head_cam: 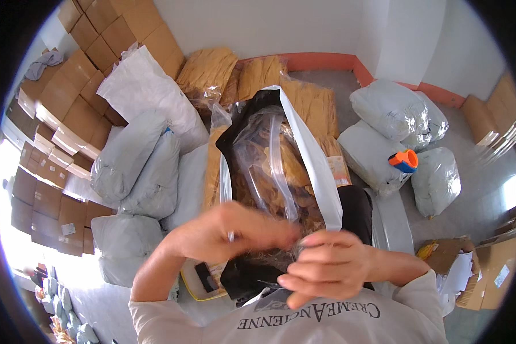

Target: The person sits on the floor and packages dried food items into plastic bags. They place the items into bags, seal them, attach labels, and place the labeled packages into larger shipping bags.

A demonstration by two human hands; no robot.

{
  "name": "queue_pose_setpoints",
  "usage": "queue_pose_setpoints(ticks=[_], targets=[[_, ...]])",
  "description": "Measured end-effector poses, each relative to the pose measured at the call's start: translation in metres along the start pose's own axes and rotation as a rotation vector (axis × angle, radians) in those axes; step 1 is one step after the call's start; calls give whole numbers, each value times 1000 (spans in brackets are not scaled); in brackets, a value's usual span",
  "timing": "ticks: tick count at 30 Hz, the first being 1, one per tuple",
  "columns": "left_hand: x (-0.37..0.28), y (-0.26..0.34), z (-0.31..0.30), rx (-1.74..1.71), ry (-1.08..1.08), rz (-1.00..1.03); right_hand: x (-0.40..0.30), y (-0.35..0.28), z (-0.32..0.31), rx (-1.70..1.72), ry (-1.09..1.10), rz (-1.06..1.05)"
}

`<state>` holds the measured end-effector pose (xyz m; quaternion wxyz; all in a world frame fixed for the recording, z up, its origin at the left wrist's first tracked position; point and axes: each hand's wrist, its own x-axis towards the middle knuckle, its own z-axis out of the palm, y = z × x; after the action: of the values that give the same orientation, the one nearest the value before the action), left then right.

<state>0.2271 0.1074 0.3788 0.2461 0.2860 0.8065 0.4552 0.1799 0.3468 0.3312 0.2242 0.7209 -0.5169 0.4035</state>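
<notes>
In front of me a large plastic sack, white outside and black inside [307,142], stands with its mouth wide. Inside it is a clear plastic bag [258,172] with a pale strip across it, holding yellow-brown, crinkled dried pieces [289,161]. My left hand [241,232], blurred, is bent over the near side of the clear bag. Beside it my right hand [327,264] is curled, its fingertips pinching the clear bag's near edge. The fingers of the two hands meet or nearly meet there; what the left fingers hold is hidden by blur.
Filled grey sacks [131,150] lie at left, others [389,109] at right, one under an orange and blue tape dispenser [403,161]. Bags of flat brown pieces [208,71] stand behind. Cardboard boxes [79,86] are stacked at left. A yellow-rimmed tray [198,296] holds a dark phone-like object [205,277].
</notes>
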Motion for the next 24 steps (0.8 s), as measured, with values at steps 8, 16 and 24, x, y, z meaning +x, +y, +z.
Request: queue_pose_setpoints(ticks=[8,16,24], targets=[[68,-40,52,941,502,-136,-11,28,-1,-41,-180,861],[51,-43,48,772,469,-65,-4,33,-6,-224,-281,951],[47,-72,42,645,499,45,1,60,58,84,318,749]])
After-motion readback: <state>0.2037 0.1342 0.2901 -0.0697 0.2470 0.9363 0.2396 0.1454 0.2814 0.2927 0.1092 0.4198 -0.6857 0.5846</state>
